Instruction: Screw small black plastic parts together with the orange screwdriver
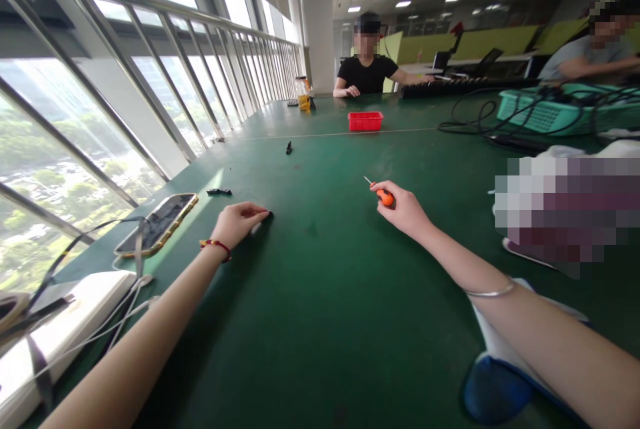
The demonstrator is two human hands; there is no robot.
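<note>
My left hand [241, 223], thumb and fingertips pinched nearly together, grips a small black piece [271, 214] low over the green tabletop [320, 309]. My right hand [404, 207], fingers curled closed, holds an orange-and-black screwdriver [385, 197], its tip directed away from me and leftward. Just beyond my left hand lies a black part [219, 192]; left of that hand, a smartphone [163, 222]; well beyond both hands, a red plastic basket [365, 122].

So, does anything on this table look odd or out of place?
Nothing looks spilled or broken. Untidiest are some black cables at right, looping out beside the teal basket rather than lying inside it. By the left hand, a small black piece lies loose.
</note>
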